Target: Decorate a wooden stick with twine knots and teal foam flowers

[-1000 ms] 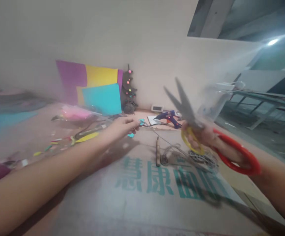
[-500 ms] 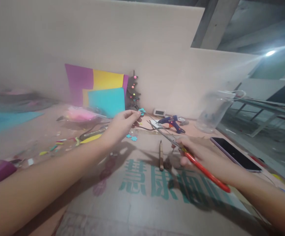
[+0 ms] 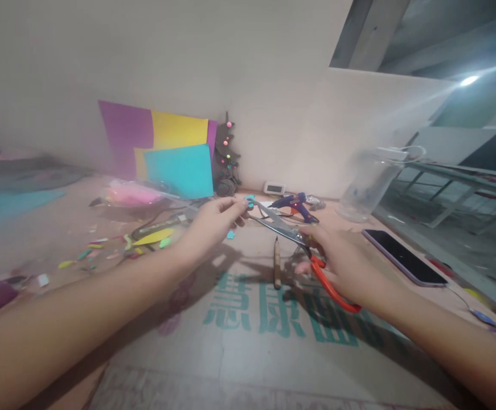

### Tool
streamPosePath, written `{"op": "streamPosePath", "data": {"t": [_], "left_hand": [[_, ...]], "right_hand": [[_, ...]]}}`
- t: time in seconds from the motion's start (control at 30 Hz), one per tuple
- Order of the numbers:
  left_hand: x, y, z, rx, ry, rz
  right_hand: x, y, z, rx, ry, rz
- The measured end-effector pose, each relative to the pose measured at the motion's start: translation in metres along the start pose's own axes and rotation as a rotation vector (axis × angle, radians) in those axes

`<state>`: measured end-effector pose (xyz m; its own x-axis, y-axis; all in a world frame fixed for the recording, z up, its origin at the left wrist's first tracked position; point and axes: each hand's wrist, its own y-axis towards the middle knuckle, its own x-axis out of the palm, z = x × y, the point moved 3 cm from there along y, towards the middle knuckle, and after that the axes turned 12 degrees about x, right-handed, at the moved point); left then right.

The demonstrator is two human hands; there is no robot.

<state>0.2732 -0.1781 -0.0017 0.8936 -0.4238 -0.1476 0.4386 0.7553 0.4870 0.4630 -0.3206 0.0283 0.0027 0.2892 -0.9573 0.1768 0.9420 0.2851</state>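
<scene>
1. Pale wall (image 3: 273, 114) stands behind a printed board (image 3: 213, 370); a blue sheet (image 3: 183, 171) leans upright near it.
2. The person's left hand (image 3: 222, 219) pinches a small blue flower (image 3: 250, 200) above the board, between thumb and fingers.
3. The right hand (image 3: 341, 262) is wrapped round the handles of the scissors (image 3: 288, 230), blades parted, tips close by the flower.
4. Done, it seems: the flower is already a small separate piece, and a blue scrap (image 3: 230, 234) lies below.
5. Left, seemingly: the trimming at the flower, as the blades are not closed; any finished cut is too small to tell.
</scene>
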Motion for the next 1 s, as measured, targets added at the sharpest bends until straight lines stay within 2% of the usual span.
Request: {"op": "streamPosePath", "data": {"t": [0.2,0.37,0.47,0.6,1.0], "left_hand": [[-0.015,0.013,-0.005,0.098,0.095,0.051],[-0.01,0.009,-0.002,0.085,0.111,0.018],[-0.002,0.002,-0.001,0.042,0.108,-0.036],[0.008,-0.004,0.002,0.02,0.076,-0.107],[0.019,-0.012,0.0,-0.069,0.039,-0.243]], "right_hand": [[-0.001,0.0,-0.005,-0.006,-0.047,-0.037],[0.001,0.004,0.001,0.095,-0.014,-0.103],[0.003,0.006,0.005,0.096,0.053,-0.044],[0.011,0.005,0.012,-0.009,0.092,0.028],[0.023,0.003,0.018,-0.145,-0.05,0.197]]}}
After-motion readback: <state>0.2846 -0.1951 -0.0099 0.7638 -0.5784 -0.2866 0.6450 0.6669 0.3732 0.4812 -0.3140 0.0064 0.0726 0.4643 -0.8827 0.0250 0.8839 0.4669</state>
